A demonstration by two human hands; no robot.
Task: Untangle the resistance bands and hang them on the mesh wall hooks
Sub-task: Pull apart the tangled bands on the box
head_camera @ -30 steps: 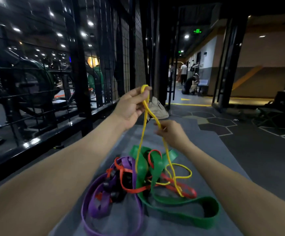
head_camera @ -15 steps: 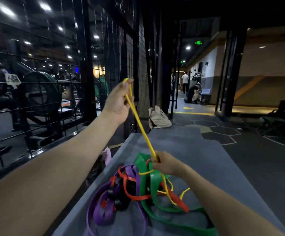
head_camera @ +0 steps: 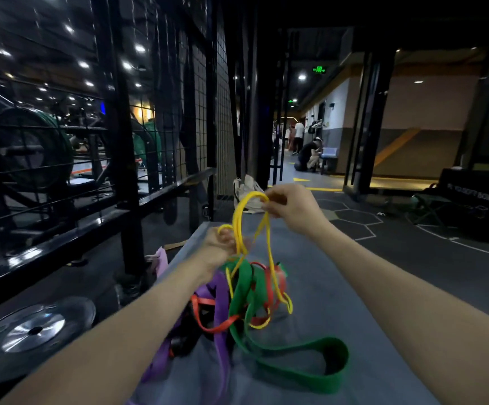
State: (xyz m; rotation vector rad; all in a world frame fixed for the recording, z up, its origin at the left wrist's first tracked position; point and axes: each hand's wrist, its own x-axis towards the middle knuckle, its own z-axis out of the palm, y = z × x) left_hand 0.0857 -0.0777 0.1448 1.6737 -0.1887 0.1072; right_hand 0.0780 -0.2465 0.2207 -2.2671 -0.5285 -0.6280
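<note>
Head view: right hand [head_camera: 293,207] and left hand [head_camera: 218,248], each grip pinched on yellow band [head_camera: 239,226], lifted above tangle on grey desk [head_camera: 325,287]; lower loops threaded through green band [head_camera: 290,366], purple band [head_camera: 220,340], red band [head_camera: 208,302]. Progress judged early; nothing seen hung on mesh wall [head_camera: 199,118]; all bands left to free.

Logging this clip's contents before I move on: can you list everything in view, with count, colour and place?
yellow band: one, yellow, lifted above the pile, held by both hands
green band: one, green, on the mat, nearest loop
purple band: one, purple, left of pile
red band: one, orange-red, threaded through pile
mat: one, grey, under the bands
mesh wall: one, black, left
weight plate: one, dark, floor at lower left
bag: one, pale, beyond the mat
left hand: grips yellow band
right hand: pinches yellow band
</note>
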